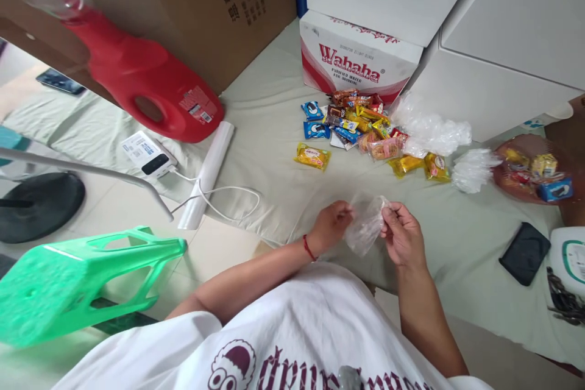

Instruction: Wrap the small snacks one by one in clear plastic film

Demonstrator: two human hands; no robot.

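Between my two hands hangs a clear plastic bag (364,233), thin and see-through. My right hand (404,234) pinches its upper right edge between thumb and fingers. At the bag's left side, the fingers of my left hand (333,223) are curled together on its edge; a red cord circles that wrist. Beyond the hands lies a pile of wrapped snacks (351,122) in blue, yellow, red and brown packets. A single yellow packet (312,157) rests nearer to me, left of the pile. Crumpled clear plastic bags (429,125) touch the pile's right side.
A white Wahaba box (359,61) stands behind the snacks. At right are a bowl of snacks (532,170) and a black pouch (524,254). To the left sit a red jug (150,85), a white roll (206,177), a cabled white device (148,154) and a green stool (91,280).
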